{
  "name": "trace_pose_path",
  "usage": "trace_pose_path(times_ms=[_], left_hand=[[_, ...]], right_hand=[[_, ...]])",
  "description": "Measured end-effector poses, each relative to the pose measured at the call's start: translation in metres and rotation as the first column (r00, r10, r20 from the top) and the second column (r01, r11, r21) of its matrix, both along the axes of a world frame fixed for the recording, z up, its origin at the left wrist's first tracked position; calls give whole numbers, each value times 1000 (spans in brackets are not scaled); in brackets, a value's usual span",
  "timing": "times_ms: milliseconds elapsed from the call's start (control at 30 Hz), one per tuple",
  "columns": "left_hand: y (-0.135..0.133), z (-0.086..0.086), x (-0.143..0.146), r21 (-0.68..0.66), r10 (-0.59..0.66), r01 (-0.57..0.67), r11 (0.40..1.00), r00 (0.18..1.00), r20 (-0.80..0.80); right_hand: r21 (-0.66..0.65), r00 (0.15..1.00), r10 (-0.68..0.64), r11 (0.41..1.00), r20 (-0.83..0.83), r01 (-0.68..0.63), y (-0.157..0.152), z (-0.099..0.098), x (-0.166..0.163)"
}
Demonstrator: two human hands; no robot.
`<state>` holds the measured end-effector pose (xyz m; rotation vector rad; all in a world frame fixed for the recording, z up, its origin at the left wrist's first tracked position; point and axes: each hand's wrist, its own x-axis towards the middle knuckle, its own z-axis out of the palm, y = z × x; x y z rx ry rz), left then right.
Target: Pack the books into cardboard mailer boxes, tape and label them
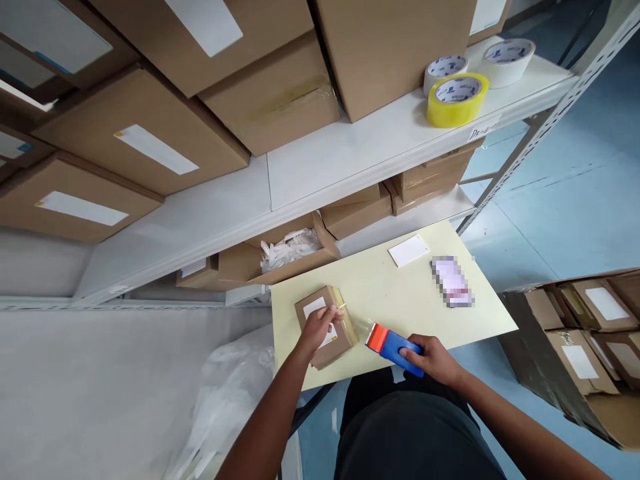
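Observation:
A small cardboard box (306,307) with a white label lies on the pale yellow tabletop (380,287). Over its top is my left hand (320,328), closed, fingertips together near the box's right edge. A thin pale strip shows by those fingertips, too small to name. My right hand (434,359) grips a blue tape dispenser (397,348) with an orange front, to the right of the box. Clear tape seems to stretch between the dispenser's front and the box's taped right side.
A white card (409,251) and a blurred phone-like object (451,281) lie on the table. Tape rolls (457,100) and large boxes fill the shelf (320,173) above. An open box of white plastic (293,250) sits below. A large carton (535,360) stands right.

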<state>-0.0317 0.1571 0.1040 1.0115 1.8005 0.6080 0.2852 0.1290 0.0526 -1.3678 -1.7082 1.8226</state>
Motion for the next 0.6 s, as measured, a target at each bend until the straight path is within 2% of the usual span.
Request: trace_pose_path(times_ms=[67,133,233,300,400,500,600], left_hand=[[28,3,-8,-19,-132,131,991,976,-174],[59,2,-15,-49,-241,239,970,910,-337],[99,-7,-23,-115,-351,335,935,827,-440],[116,-15,-23,-174,-441,413,894,745,-500],[123,-28,-18,-232,-560,538,810,595,-576],[116,-38,-14,-272,-644,643,716,456,-615],[105,-43,-15,-313,-707,721,619,336,-623]], right_hand=[[-31,996,-85,996,-13,85,7,-6,-16],[-80,986,-168,983,-14,166,16,-12,-37],[-188,968,-252,951,-11,245,27,-20,-63],[-264,955,-298,920,4,288,28,-25,-71],[-377,925,-379,855,14,356,18,-30,-73],[-494,900,-435,782,4,380,2,-38,-73],[-546,890,-455,738,29,395,-13,-50,-77]])
